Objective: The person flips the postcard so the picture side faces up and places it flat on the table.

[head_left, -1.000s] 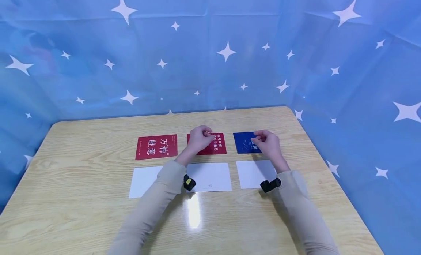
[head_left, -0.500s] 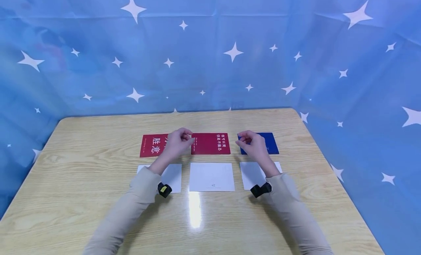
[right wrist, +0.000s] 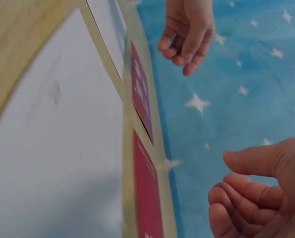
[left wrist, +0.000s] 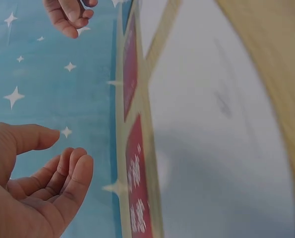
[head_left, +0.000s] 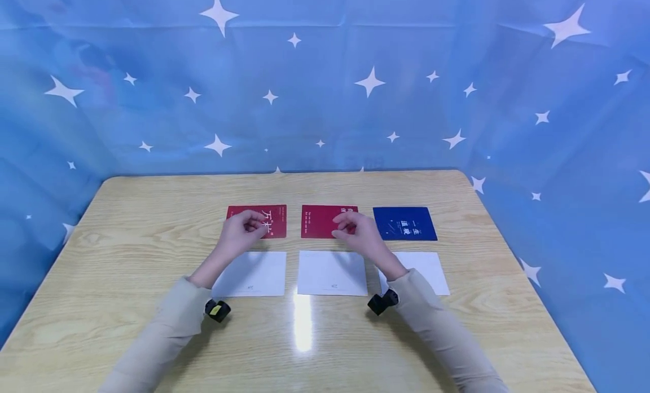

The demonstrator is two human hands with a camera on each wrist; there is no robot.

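While the left hand (head_left: pixel 238 233) hovers over the left red card (head_left: pixel 279 218), the right hand (head_left: pixel 361 233) hangs above the middle red card (head_left: pixel 317 223), both grips loosely apart.

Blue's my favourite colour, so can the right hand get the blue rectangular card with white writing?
Probably yes. The right hand looks empty, above the red rectangular card in the middle, next to the blue card. Nothing lies on the blue card or seems to block the way.
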